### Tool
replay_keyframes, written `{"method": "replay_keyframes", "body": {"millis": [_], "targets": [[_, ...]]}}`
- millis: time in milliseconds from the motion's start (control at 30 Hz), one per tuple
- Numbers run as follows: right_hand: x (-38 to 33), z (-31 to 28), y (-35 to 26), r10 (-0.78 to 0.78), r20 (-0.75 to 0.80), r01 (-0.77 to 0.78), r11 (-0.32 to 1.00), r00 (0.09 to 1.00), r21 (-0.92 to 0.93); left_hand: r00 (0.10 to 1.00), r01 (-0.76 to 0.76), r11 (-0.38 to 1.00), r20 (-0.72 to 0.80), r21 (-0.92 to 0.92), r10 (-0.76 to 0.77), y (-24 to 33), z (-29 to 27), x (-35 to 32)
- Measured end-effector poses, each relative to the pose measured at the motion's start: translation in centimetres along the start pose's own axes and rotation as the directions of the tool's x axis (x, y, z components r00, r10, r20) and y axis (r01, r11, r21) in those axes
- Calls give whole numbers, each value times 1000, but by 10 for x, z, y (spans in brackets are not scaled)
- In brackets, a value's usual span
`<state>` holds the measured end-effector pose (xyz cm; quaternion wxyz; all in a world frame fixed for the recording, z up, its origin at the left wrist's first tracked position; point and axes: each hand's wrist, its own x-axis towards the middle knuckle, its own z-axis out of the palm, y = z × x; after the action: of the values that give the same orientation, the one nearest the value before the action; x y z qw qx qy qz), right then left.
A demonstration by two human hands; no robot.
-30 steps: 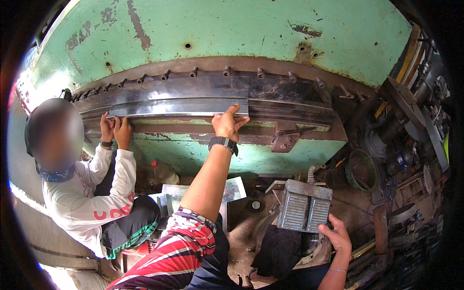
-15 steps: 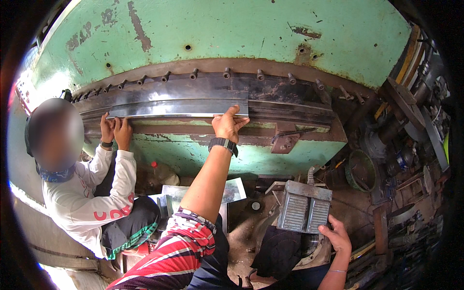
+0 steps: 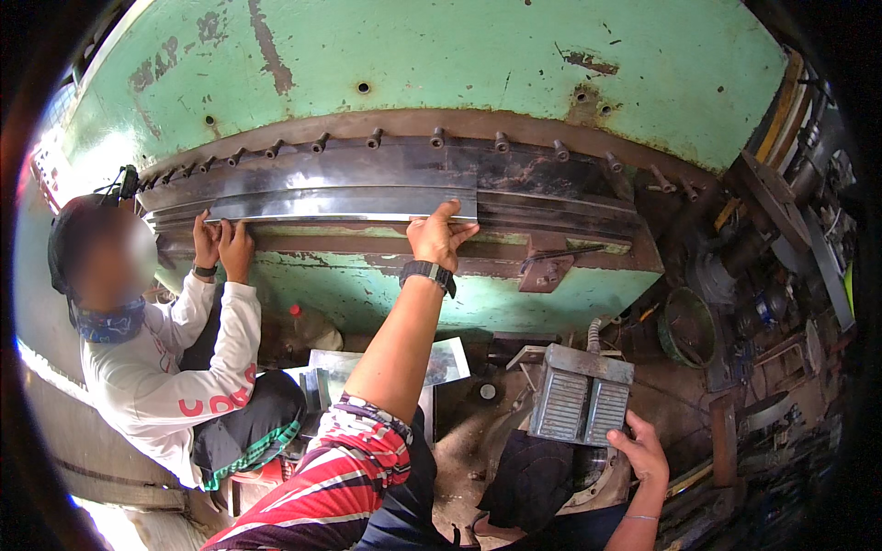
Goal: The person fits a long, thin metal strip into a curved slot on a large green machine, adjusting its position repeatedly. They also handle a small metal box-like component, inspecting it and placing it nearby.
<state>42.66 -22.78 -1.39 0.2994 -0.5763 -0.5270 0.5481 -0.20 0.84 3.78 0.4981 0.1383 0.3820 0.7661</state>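
A long, shiny metal sheet (image 3: 340,204) lies in the bed of a green press machine. My left hand (image 3: 439,237), with a black watch on its wrist, grips the sheet's right end, thumb above and fingers at its front edge. Farther left, a co-worker's two hands (image 3: 222,246) hold the same front edge. Low on the right, my right hand (image 3: 640,452) is open with its thumb apart, beside the lower right corner of a grey metal double foot pedal (image 3: 581,399). I cannot tell whether it touches the pedal.
A row of bolts (image 3: 437,138) runs along the machine above the sheet. The co-worker (image 3: 170,367) sits at the left. Cut sheet pieces (image 3: 446,361) and a red-capped bottle (image 3: 314,328) are below the bed. A round basin (image 3: 689,326) and metal scrap crowd the right side.
The whole view has shifted very slightly. Both my hands, the co-worker's hands and the metal sheet keep their places.
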Motion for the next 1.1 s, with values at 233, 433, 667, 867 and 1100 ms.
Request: {"method": "replay_keyframes", "body": {"millis": [233, 433, 667, 867, 1100], "targets": [[0, 1, -3, 7, 0, -7, 1000, 1000, -3, 1000, 6, 1000, 2, -6, -6, 1, -1, 1], [1, -1, 0, 14, -1, -14, 1000, 1000, -17, 1000, -13, 1000, 6, -26, 14, 1, -1, 0], [0, 1, -2, 0, -5, 0, 1000, 1000, -29, 1000, -1, 1000, 8, -18, 1, -1, -3, 5], [0, 3, -6, -9, -1, 9, 999, 1000, -32, 1000, 0, 1000, 2, -14, 0, 0, -2, 2], [-1, 4, -7, 5, -14, -5, 999, 1000, -34, 1000, -13, 1000, -10, -1, 13, 0, 1, 1]]}}
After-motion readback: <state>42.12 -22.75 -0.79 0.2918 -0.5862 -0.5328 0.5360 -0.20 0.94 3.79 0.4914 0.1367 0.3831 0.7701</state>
